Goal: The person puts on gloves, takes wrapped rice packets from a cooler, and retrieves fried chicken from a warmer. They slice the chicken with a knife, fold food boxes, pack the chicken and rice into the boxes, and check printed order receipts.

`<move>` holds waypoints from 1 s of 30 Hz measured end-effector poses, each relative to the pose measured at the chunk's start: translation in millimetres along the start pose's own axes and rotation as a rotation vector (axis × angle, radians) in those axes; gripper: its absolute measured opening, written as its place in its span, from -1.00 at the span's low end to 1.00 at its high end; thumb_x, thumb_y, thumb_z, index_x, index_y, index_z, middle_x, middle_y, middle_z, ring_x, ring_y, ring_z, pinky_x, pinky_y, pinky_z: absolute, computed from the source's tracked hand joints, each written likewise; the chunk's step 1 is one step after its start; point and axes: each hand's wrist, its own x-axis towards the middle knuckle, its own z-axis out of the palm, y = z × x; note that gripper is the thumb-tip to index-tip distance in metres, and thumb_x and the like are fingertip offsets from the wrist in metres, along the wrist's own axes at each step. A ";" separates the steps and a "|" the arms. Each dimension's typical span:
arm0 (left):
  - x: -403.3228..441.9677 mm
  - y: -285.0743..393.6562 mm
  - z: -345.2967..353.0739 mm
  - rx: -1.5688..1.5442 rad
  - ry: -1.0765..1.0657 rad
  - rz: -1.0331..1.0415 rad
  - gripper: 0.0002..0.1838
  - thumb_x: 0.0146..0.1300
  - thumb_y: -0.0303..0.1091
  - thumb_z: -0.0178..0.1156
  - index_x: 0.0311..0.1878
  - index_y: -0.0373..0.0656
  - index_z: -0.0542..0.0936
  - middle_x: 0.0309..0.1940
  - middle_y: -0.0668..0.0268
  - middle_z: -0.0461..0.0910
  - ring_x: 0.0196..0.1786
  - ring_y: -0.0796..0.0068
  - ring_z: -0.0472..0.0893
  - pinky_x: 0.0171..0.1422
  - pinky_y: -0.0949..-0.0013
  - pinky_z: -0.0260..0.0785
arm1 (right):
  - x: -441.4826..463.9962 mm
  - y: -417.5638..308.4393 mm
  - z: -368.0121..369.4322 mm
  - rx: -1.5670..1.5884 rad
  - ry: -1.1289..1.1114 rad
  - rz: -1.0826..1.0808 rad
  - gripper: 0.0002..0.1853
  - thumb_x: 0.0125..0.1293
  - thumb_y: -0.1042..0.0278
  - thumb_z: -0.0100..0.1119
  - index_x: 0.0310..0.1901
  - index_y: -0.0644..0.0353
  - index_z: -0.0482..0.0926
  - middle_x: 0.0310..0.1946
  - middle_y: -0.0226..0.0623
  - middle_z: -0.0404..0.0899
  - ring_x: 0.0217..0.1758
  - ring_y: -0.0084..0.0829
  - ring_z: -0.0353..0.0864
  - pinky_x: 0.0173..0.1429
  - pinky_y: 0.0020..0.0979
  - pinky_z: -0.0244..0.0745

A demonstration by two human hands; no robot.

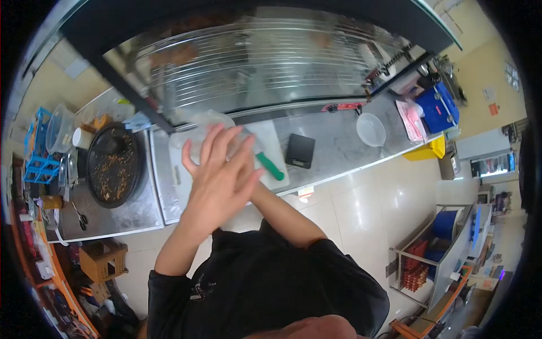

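My left hand (217, 175) is raised over a white cutting board (274, 138), its fingers spread. Under and behind it lies my right hand (246, 169), mostly hidden, so its fingers cannot be made out. A knife with a green handle (271, 166) rests on the board just right of both hands, its blade partly covered by them. Clear crumpled plastic (212, 118) sits beyond my fingertips. To the right of the board is a flat black square device (300, 151).
A round black tray (114, 164) with brown bits and scissors (80, 217) are on the left counter. Farther right stand a clear round container (371, 130) and a blue box (439, 107). A glass-fronted cabinet (254, 62) rises behind the board.
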 end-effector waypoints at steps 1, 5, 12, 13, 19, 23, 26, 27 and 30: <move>10.9 26.7 9.2 -0.073 0.004 0.051 -0.60 0.16 -0.23 0.31 0.10 0.00 0.64 0.13 0.22 0.49 0.33 0.16 0.37 0.45 -0.08 -0.12 | -1.6 -10.7 -33.1 0.017 0.074 0.036 -0.43 0.33 0.10 0.21 0.32 0.13 0.42 0.31 -0.08 0.43 0.42 -0.22 0.38 0.40 -0.16 0.32; 26.0 62.4 112.5 -0.347 0.155 -0.042 -0.60 0.07 -0.36 0.37 0.04 0.02 0.62 0.11 0.23 0.47 0.16 0.16 0.43 0.26 0.09 0.10 | 2.8 -44.1 -148.8 1.104 0.353 0.296 -0.20 0.44 -0.31 -0.11 0.52 0.09 0.12 0.52 -0.07 0.10 0.61 -0.17 -0.01 0.53 0.00 0.04; 38.6 109.1 240.6 -0.460 0.023 0.027 -0.84 0.09 -0.51 0.34 -0.23 -0.11 0.66 -0.18 0.29 0.62 0.00 0.16 0.51 0.18 0.17 0.26 | -35.5 -32.7 -246.1 0.850 0.469 0.281 -0.11 0.41 -0.36 -0.10 0.59 -0.11 -0.16 0.59 -0.11 -0.18 0.63 -0.03 -0.17 0.56 0.14 -0.08; 31.5 112.7 249.3 -0.494 -0.039 0.063 -0.85 0.09 -0.51 0.34 -0.24 -0.11 0.66 -0.20 0.30 0.62 -0.02 0.17 0.51 0.17 0.18 0.26 | -43.0 -33.7 -254.2 0.786 0.600 0.278 -0.11 0.40 -0.34 -0.07 0.59 -0.12 -0.16 0.59 -0.12 -0.17 0.62 -0.02 -0.16 0.56 0.15 -0.06; 47.3 175.7 329.0 -0.743 -0.267 0.301 -0.90 0.12 -0.47 0.32 -0.28 -0.08 0.65 -0.20 0.31 0.65 -0.03 0.20 0.53 0.14 0.18 0.29 | -78.1 -19.1 -369.1 0.753 0.904 0.335 -0.08 0.33 -0.50 -0.13 0.58 -0.21 -0.10 0.58 -0.20 -0.15 0.59 0.04 -0.09 0.50 0.22 0.06; 55.4 246.5 368.0 -0.792 -0.434 0.452 -0.91 0.14 -0.41 0.32 -0.28 0.00 0.66 -0.19 0.43 0.66 -0.01 0.25 0.52 0.20 0.18 0.24 | -124.8 -31.0 -446.7 1.013 0.792 0.219 0.00 0.19 -0.70 -0.24 0.57 -0.32 -0.06 0.59 -0.19 -0.21 0.58 0.11 -0.09 0.43 0.32 0.12; 50.8 304.2 423.8 -0.838 -0.552 0.585 -0.95 0.18 -0.33 0.32 -0.28 0.05 0.68 -0.18 0.50 0.66 0.00 0.30 0.50 0.20 0.15 0.19 | -170.3 -25.1 -522.5 0.956 0.954 0.297 0.04 0.12 -0.76 -0.24 0.56 -0.39 -0.06 0.59 -0.19 -0.21 0.56 0.14 -0.05 0.39 0.37 0.15; 50.2 325.7 447.1 -0.865 -0.571 0.615 -0.95 0.19 -0.31 0.32 -0.27 0.04 0.68 -0.17 0.50 0.66 -0.01 0.30 0.50 0.19 0.15 0.19 | -185.5 -21.7 -553.6 0.909 1.013 0.332 0.05 0.11 -0.77 -0.23 0.56 -0.41 -0.06 0.59 -0.18 -0.21 0.55 0.14 -0.04 0.37 0.38 0.15; 47.8 402.8 522.3 -0.861 -0.637 0.692 -0.93 0.19 -0.31 0.33 -0.26 0.02 0.68 -0.18 0.49 0.66 -0.02 0.32 0.50 0.17 0.17 0.21 | -230.9 -24.8 -646.0 0.826 1.219 0.378 0.11 0.09 -0.79 -0.25 0.58 -0.36 -0.16 0.61 -0.10 -0.31 0.62 0.11 -0.20 0.45 0.31 0.01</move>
